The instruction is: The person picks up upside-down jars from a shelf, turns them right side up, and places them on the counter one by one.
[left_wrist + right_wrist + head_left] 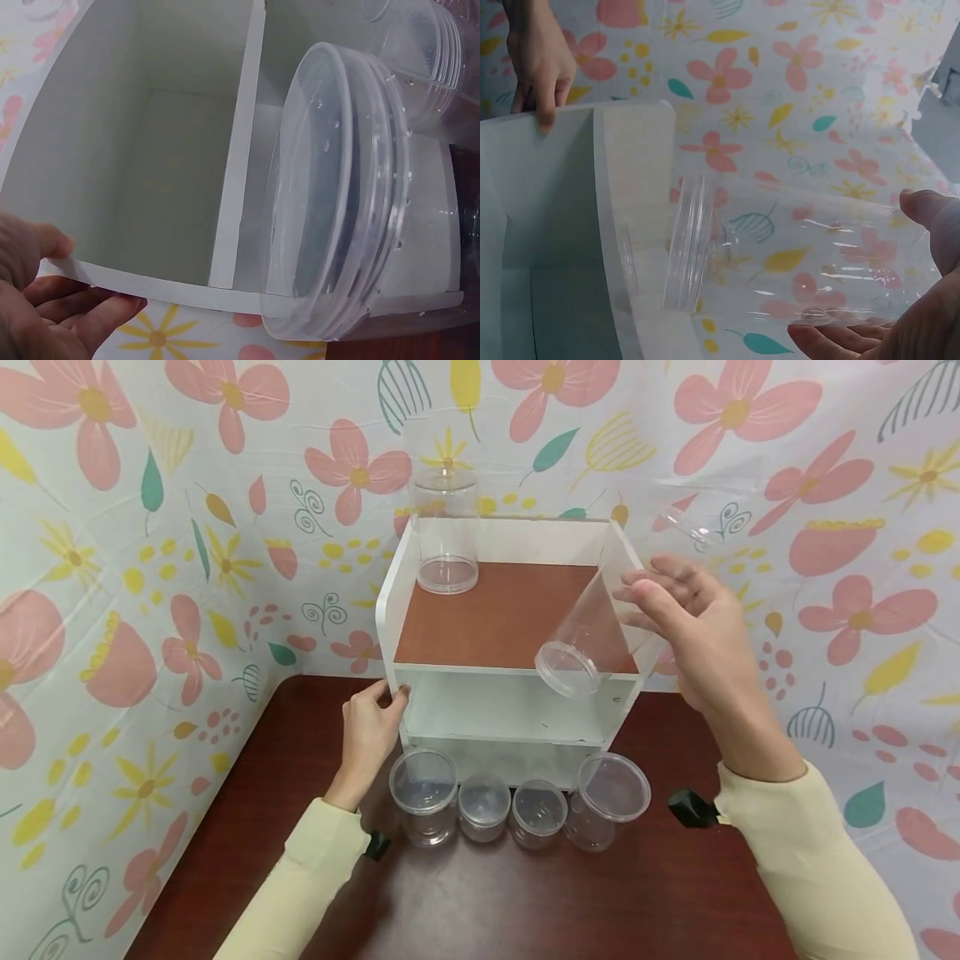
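My right hand (701,631) grips a tall clear plastic jar (588,635), tilted above the right side of a small white shelf unit (517,539). The jar's ridged end (688,244) points down and left toward the shelf; thumb and fingers lie on opposite sides of its body in the right wrist view. With thumb and fingers, my left hand (369,727) pinches the front edge of the unit's left side panel (172,291). A similar tall clear jar (447,577) stands upright at the back left of the brown top surface (502,618).
In front of the unit, several clear lidded jars stand in a row on the dark wooden table (480,902), among them a wide left one (426,802) and a wide right one (613,789). A flowered cloth (285,510) hangs behind and beside the table.
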Demonstrator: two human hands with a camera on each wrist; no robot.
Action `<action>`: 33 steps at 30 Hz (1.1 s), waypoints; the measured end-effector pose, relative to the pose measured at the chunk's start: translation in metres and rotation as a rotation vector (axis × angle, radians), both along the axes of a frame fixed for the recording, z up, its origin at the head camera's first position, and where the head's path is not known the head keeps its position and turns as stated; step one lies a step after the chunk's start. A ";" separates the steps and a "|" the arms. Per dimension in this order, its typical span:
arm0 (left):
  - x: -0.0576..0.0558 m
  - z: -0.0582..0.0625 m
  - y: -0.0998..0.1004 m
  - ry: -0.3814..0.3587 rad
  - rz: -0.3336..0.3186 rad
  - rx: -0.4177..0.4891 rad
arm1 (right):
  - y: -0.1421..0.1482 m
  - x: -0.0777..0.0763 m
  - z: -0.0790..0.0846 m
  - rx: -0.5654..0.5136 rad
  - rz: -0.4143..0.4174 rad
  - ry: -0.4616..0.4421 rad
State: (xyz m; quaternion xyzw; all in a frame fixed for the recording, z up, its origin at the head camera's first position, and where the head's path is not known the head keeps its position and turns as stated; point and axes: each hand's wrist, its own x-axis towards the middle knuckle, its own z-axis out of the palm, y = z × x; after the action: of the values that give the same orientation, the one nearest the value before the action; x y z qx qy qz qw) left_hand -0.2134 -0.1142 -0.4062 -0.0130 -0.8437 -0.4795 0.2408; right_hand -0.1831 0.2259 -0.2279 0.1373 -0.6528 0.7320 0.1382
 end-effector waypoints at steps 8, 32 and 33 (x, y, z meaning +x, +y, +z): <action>0.000 -0.002 -0.001 0.012 0.008 -0.002 | 0.012 0.017 -0.009 -0.009 0.008 0.011; 0.001 0.002 0.000 -0.035 0.011 0.004 | 0.022 0.046 -0.056 -0.099 0.060 0.078; 0.002 0.002 0.000 -0.035 0.013 0.003 | 0.022 0.047 -0.058 -0.098 0.063 0.076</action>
State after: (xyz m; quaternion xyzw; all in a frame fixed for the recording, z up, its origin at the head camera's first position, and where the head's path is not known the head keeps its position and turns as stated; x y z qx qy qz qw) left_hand -0.2117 -0.1138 -0.4038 0.0014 -0.8471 -0.4795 0.2290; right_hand -0.1360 0.2475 -0.2860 0.1784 -0.6059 0.7614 0.1463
